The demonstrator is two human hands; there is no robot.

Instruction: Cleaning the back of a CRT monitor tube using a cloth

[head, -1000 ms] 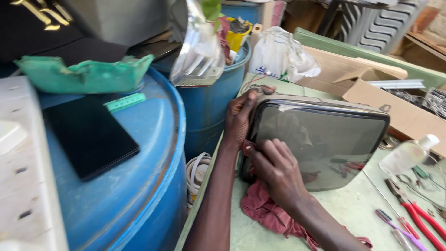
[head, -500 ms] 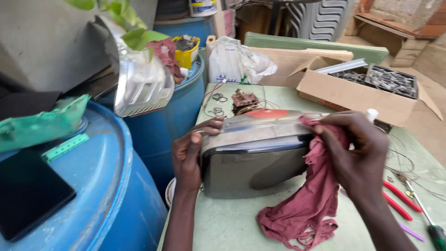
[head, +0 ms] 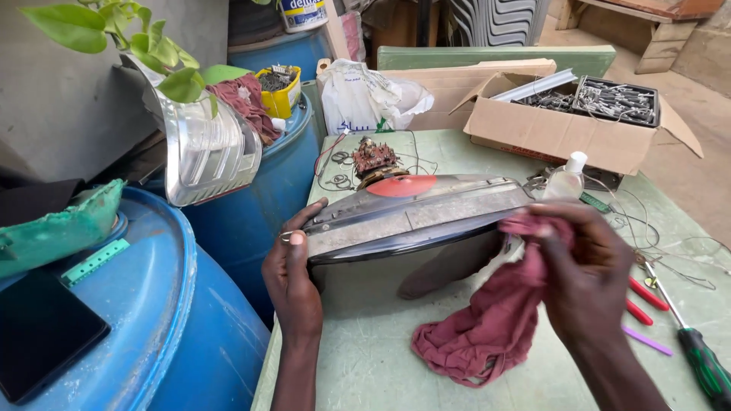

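A grey vehicle lamp housing [head: 415, 221] with a red patch on top is held on edge over the pale green table [head: 381, 365]. My left hand [head: 293, 278] grips its left end, thumb on the rim. A dark red rag [head: 495, 320] hangs from my right hand [head: 582, 278], which presses the rag's upper part against the housing's right end. The rest of the rag lies bunched on the table.
Two blue drums [head: 145, 320] stand left, one bearing a black phone [head: 42, 335] and a green tray [head: 61, 228], the other a chrome lamp reflector [head: 205, 156]. A cardboard box of metal parts [head: 579, 114], a small bottle [head: 567, 179], wires, red-handled pliers [head: 647, 301] and a green screwdriver [head: 700, 361] lie right.
The housing has been turned up onto its edge and lifted. My right hand picked up the rag and brought it to the housing's right end. The view shifted right.
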